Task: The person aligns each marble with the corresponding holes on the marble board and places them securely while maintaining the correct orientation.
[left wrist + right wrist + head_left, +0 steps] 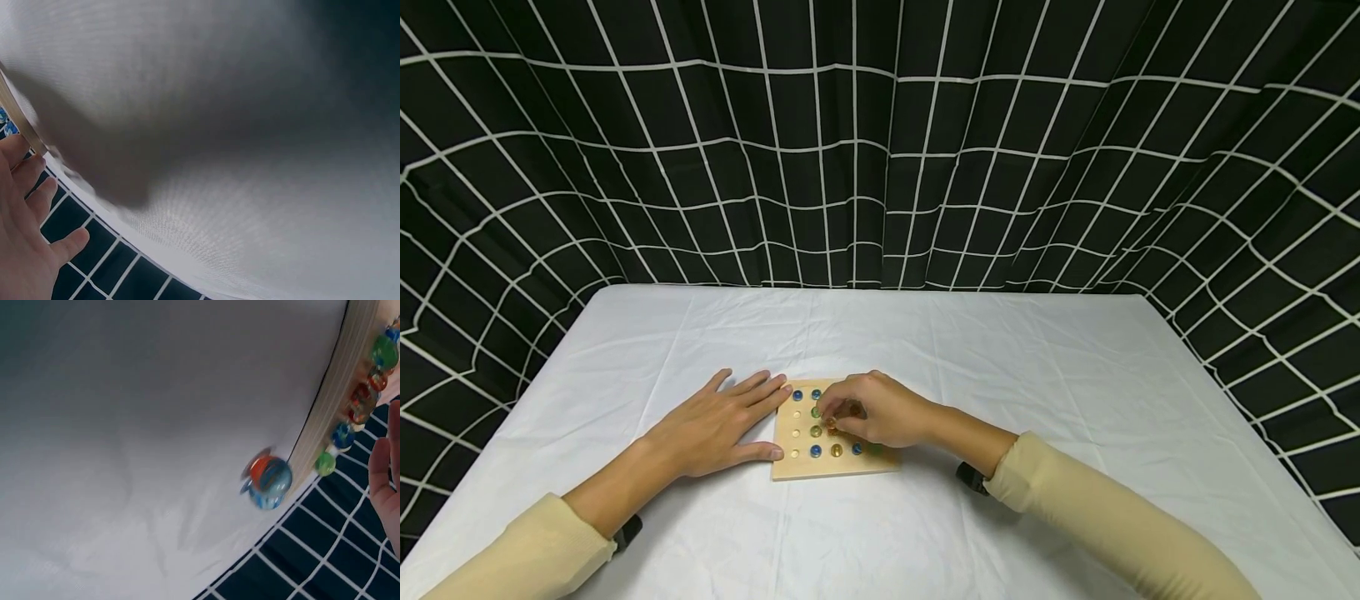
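A pale wooden board [835, 475] with rows of shallow round holes lies on the table, several of them filled with glass marbles. My left hand [718, 423] spreads its straight fingers along the board's left edge; in the left wrist view its fingertips touch the board's side [22, 122]. Over the middle of the board my right hand [887, 410] pinches an orange marble [831, 424] between thumb and fingers. Blue marbles [816, 451] and an amber marble [837, 450] sit in the front row. The right hand hides the board's right part.
Beside the board, glass marbles in orange and blue [270, 478] lie on the white cloth [1000, 358], in the right wrist view. A black curtain with a white grid [880, 167] hangs behind the table.
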The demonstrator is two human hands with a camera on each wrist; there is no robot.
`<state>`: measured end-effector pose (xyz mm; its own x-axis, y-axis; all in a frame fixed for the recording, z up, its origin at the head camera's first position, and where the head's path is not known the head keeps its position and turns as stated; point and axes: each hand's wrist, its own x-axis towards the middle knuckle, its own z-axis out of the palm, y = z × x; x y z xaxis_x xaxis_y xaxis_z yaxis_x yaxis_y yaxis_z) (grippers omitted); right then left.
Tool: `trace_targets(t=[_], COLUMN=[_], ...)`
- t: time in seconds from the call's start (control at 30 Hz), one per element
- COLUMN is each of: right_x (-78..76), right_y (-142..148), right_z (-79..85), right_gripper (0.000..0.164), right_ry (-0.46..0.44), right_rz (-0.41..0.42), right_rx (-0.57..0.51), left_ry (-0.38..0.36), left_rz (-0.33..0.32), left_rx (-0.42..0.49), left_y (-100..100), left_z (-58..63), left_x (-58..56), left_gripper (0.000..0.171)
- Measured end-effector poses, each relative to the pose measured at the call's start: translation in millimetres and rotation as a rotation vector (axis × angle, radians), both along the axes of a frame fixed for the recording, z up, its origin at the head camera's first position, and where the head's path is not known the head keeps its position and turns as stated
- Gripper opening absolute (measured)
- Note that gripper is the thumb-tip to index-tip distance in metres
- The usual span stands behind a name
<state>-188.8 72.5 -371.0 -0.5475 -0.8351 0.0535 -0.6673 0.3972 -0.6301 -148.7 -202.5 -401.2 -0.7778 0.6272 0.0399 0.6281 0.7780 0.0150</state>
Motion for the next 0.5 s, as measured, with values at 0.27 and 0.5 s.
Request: trace_targets(t=[0.27,0.5], right_x=[3.6,7.7], right_y=[-12.7,-26.5], right_z=[-1.6,-3.8], right_gripper=[0.021,0.021], right_ry=[0.003,0.024], right_rz=[0.042,0.090], right_rx=[-0.006,0.000], left_ry=[0.005,0.001], left_rz=[-0.003,-0.008], left_rx=[-0.005,-0.007], left_y=[-0.4,-1.4], left_z=[-0.9,-0.7], left_x=[-0.6,-0.5], left_gripper=[0.085,0.085])
